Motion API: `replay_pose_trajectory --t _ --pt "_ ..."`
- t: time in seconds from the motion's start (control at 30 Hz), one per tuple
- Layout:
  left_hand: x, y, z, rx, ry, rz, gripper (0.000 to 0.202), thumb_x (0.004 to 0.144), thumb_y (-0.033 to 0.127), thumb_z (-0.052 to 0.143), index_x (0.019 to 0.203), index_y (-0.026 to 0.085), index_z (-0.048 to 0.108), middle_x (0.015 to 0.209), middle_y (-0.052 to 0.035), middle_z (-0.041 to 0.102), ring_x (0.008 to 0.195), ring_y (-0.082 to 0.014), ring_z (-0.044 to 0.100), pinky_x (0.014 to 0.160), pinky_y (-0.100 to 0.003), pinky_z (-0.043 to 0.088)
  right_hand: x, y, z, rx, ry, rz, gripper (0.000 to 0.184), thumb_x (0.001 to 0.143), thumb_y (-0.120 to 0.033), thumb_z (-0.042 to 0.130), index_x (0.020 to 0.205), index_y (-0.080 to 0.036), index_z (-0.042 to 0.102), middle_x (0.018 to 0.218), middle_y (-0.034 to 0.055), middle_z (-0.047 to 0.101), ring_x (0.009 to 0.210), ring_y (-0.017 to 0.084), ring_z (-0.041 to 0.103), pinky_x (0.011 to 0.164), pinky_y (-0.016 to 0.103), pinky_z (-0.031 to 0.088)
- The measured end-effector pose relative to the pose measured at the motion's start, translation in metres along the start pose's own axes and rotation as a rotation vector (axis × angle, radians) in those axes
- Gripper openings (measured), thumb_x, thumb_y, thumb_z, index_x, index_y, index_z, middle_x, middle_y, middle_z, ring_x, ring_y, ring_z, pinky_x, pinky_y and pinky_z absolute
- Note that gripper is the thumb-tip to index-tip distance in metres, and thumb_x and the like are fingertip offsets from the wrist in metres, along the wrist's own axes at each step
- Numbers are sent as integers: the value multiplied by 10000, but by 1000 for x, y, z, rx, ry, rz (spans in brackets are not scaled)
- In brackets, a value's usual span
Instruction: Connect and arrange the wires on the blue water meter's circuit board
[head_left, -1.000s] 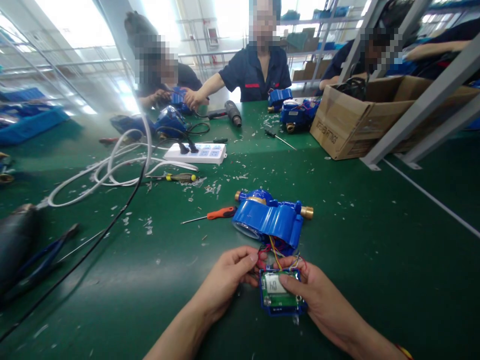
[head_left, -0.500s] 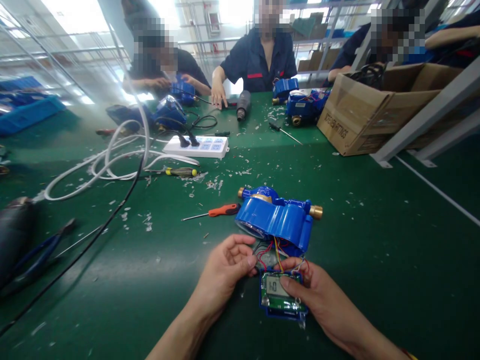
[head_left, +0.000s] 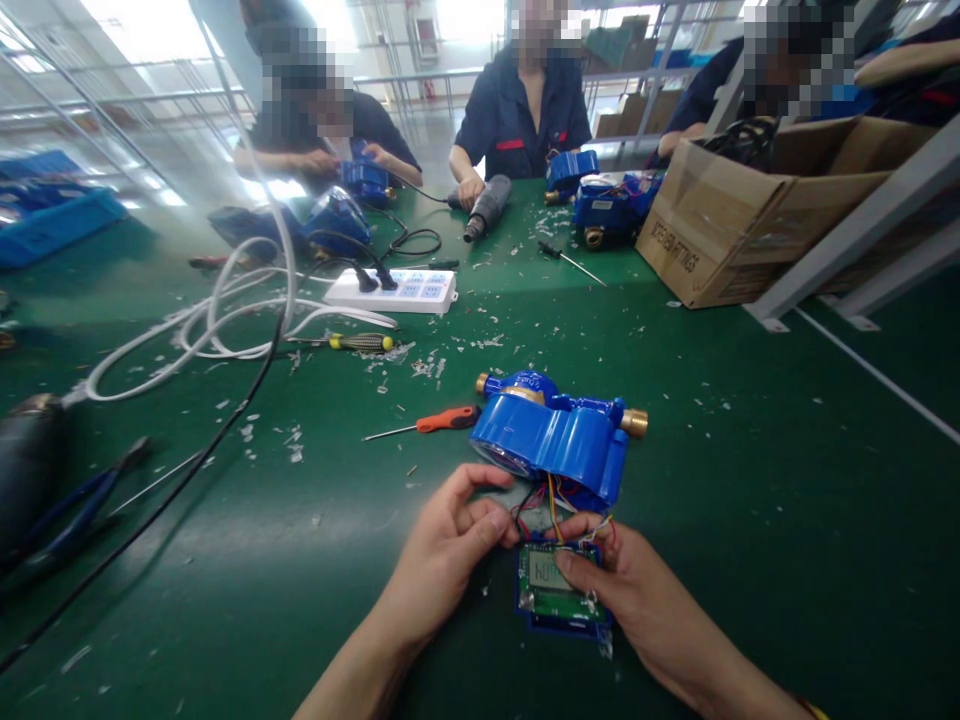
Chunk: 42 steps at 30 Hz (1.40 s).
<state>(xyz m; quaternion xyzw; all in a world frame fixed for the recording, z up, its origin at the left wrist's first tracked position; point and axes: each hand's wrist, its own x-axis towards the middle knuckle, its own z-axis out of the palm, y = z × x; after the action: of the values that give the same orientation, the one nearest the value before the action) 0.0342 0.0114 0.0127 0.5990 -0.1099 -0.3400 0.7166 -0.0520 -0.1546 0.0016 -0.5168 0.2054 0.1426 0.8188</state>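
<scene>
My right hand (head_left: 619, 570) grips a green circuit board (head_left: 555, 597) with a small LCD display, its thumb lying across the front. The board sits in a blue frame. Thin coloured wires (head_left: 553, 505) run from it up into a blue water meter (head_left: 551, 445) with brass ends, which lies on the table just beyond. At the board's upper left edge, my left hand (head_left: 465, 525) has its thumb and fingers pinched by the dark and red wires; the fingertips partly hide what is between them. An orange-handled screwdriver (head_left: 442, 420) lies against the meter's left side.
On the green table (head_left: 750, 560) lie a white power strip (head_left: 397, 292), a coiled white cable, a yellow-ended screwdriver (head_left: 360, 342) and pliers (head_left: 82, 510). A cardboard box (head_left: 720, 240) stands at right. Across the table, a co-worker's hand (head_left: 471, 188) holds a heat gun (head_left: 489, 208).
My left fingers have shifted slightly at the wires, and the board has tilted a little. Across the table, the co-worker has taken hold of the heat gun and turned it.
</scene>
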Motion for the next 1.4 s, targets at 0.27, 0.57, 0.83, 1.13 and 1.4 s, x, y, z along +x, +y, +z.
replay_pose_trajectory --t 0.27,0.57,0.83,1.13,1.4 --pt "-8 16 -19 876 -195 262 245 858 200 455 1062 309 538 1085 -12 436 971 -126 464 828 -257 397 -2 -3 -4 -11 -11 3 158 767 -264 643 869 -178 558 801 -3 634 771 171 592 745 320 442" --pt "-1 7 -18 904 -253 334 154 880 173 415 933 213 553 945 -21 490 874 -114 482 738 -231 408 -2 -5 -4 69 -74 38 284 696 -244 714 907 -188 532 863 2 641 806 168 593 772 318 453" --pt "-1 7 -16 803 -270 268 117 886 179 410 892 196 525 971 -16 504 913 -118 474 786 -251 392 -3 -7 -5 72 -89 28 220 754 -237 679 919 -174 547 840 0 647 788 143 591 756 289 447" --pt "9 -2 -4 432 -22 102 166 873 320 462 996 209 461 922 5 555 806 -104 528 715 -240 434 -7 -6 -1 64 -73 -5 143 794 -238 646 888 -184 552 843 -14 613 765 116 560 724 249 445" --pt "18 1 1 715 176 345 158 866 252 460 1014 217 503 988 -16 573 915 -133 543 816 -299 455 -21 -31 -11 176 -93 61 108 848 -211 572 941 -165 542 805 10 635 686 98 591 647 210 472"
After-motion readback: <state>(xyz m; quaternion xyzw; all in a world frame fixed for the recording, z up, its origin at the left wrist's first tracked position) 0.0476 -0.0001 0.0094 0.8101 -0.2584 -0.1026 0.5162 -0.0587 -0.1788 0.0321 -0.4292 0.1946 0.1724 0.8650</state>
